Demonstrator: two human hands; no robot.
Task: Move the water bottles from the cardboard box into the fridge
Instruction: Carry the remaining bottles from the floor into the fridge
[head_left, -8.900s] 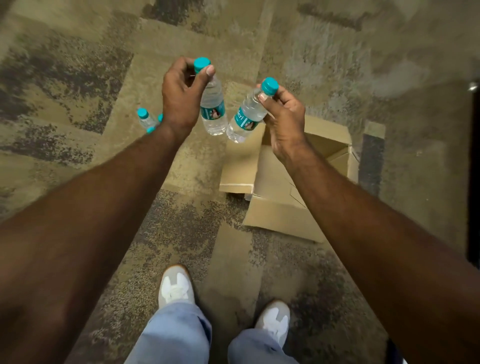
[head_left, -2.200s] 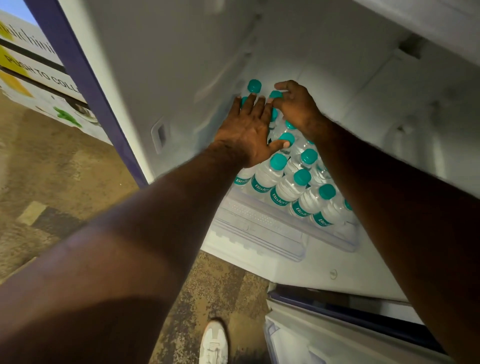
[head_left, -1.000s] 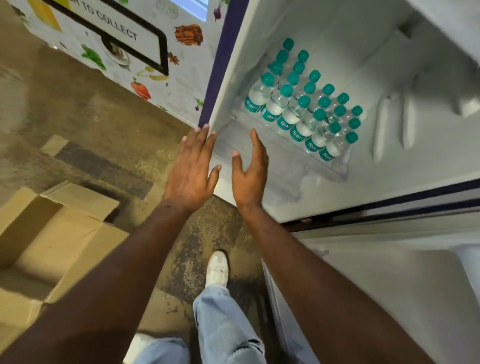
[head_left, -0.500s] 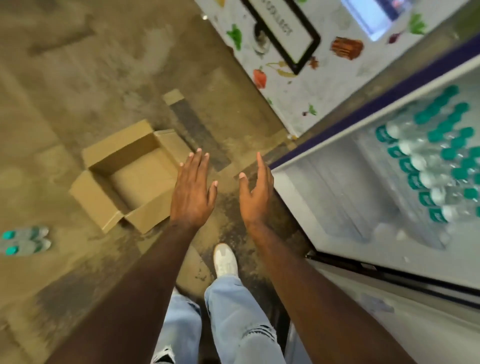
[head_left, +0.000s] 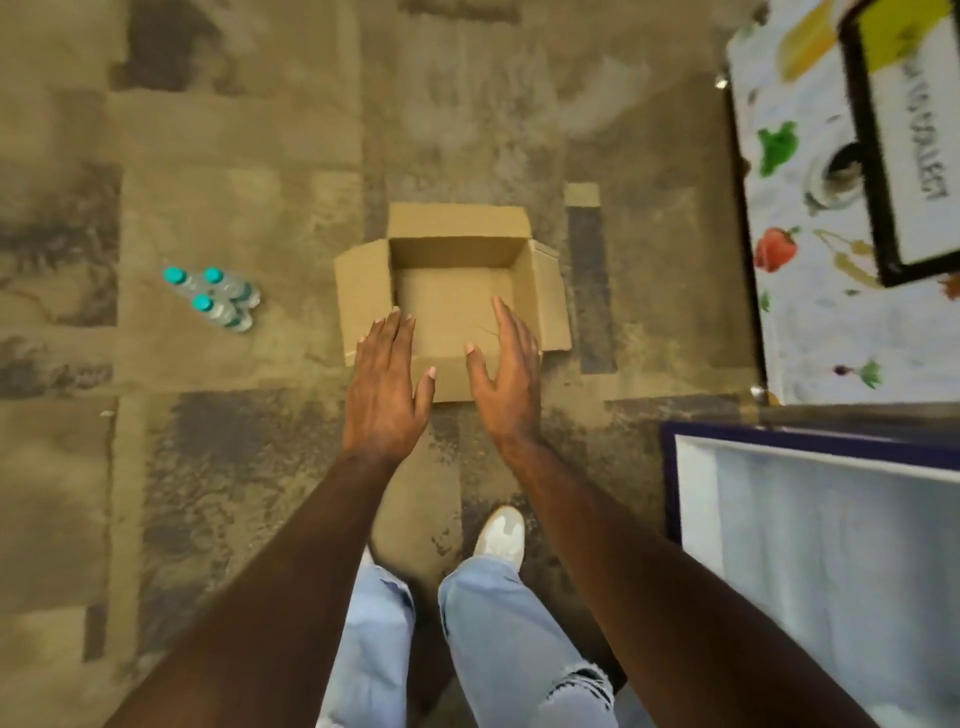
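The cardboard box (head_left: 447, 260) stands open on the carpet ahead of me, flaps spread, and I see no bottles inside it. Three water bottles (head_left: 215, 297) with teal caps lie on the floor to the box's left. My left hand (head_left: 387, 387) and my right hand (head_left: 506, 376) are stretched out in front of me above the box's near edge, fingers straight, holding nothing. The open fridge (head_left: 810, 545) shows at the lower right; only a white inner part of it is in view.
A white cabinet (head_left: 831, 249) printed with vegetables stands at the upper right, beyond the fridge. My jeans and one white shoe (head_left: 501, 530) are below my arms. Patterned brown carpet (head_left: 234, 467) covers the floor.
My view has swung left from the fridge to the floor. The box now lies straight ahead under my hands, and the bottles inside the fridge have left the view. Both hands stay empty.
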